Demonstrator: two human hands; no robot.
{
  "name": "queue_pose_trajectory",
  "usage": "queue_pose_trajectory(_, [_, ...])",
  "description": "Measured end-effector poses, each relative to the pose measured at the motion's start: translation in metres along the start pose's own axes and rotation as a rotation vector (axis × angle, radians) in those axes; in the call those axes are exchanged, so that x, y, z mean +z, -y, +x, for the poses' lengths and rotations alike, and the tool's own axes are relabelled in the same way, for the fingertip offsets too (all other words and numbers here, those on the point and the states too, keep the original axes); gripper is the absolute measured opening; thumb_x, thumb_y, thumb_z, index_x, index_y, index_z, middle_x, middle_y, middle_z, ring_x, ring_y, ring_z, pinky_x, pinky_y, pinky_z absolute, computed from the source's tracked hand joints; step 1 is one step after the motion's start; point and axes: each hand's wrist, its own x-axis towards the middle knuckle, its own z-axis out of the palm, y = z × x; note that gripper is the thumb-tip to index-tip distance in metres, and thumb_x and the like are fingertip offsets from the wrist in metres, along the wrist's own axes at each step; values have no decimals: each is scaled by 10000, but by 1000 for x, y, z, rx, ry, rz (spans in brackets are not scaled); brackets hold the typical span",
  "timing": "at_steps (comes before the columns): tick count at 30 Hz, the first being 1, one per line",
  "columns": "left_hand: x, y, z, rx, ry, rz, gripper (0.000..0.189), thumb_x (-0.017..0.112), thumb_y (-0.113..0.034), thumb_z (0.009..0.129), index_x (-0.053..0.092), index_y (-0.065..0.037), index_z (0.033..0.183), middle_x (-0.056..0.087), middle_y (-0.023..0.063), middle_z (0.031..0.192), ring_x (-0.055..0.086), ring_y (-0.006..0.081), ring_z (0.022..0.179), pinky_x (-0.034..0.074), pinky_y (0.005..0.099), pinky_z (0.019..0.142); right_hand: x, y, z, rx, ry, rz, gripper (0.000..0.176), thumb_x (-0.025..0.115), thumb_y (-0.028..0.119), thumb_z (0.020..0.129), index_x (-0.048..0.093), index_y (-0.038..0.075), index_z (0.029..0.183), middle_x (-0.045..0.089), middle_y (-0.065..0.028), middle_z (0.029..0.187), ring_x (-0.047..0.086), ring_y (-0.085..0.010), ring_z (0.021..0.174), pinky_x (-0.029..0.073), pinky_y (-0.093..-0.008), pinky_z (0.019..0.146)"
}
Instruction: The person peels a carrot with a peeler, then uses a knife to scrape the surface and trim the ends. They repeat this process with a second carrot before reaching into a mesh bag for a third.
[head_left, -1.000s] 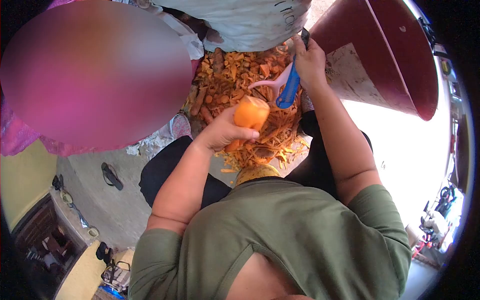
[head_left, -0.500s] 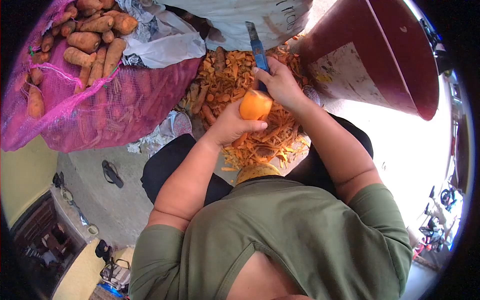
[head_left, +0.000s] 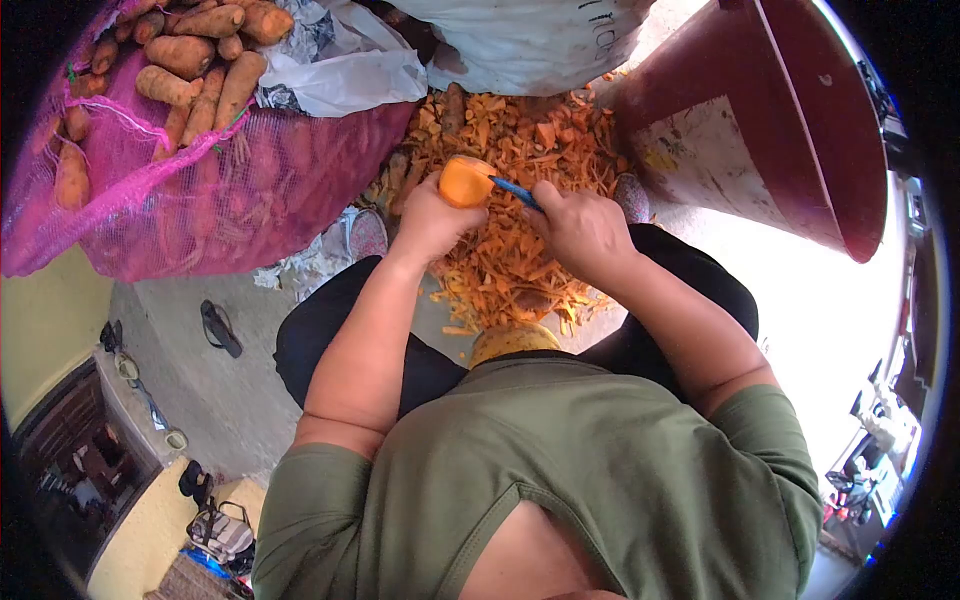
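Observation:
My left hand (head_left: 436,222) is wrapped round a thick peeled carrot (head_left: 466,183), its smooth orange end facing up. To its right, my right hand (head_left: 583,230) grips a slim blue-handled cutting tool (head_left: 519,193). The tool's tip meets the carrot's right side; its exact blade shape cannot be made out. Below both hands lies a heap of orange peelings and carrot pieces (head_left: 520,262) on the floor, between the knees.
A pink mesh sack (head_left: 250,215) of unpeeled carrots (head_left: 180,57) stands at left, with white plastic (head_left: 350,80) beside it. Behind the heap is a white sack (head_left: 530,45). A large dark red tub (head_left: 800,120) leans at right. A dark sandal (head_left: 221,329) lies on the floor.
The carrot has moved up and left in my left hand and tilted. My right hand has come lower and turned the tool from upright to slanting towards the carrot.

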Motion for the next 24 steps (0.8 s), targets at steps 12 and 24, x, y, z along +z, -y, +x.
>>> queue_pose_trajectory(12, [-3,0,-6,-15,-25,357,431,682,-61,574,537,-26,979,597,58,851,568,157,762,449,290,691,5,-4,-1,-29,160,-95,100,445,173,781,444,79,815,576,-141,623,582,-316,588,442,-422,479])
queue_pose_trajectory(24, [-16,-5,-12,-65,168,-122,351,648,-70,614,544,-14,944,579,37,804,557,143,722,452,273,653,9,-14,9,-87,176,-92,113,438,146,774,421,78,861,581,-144,624,584,-307,558,437,-421,457])
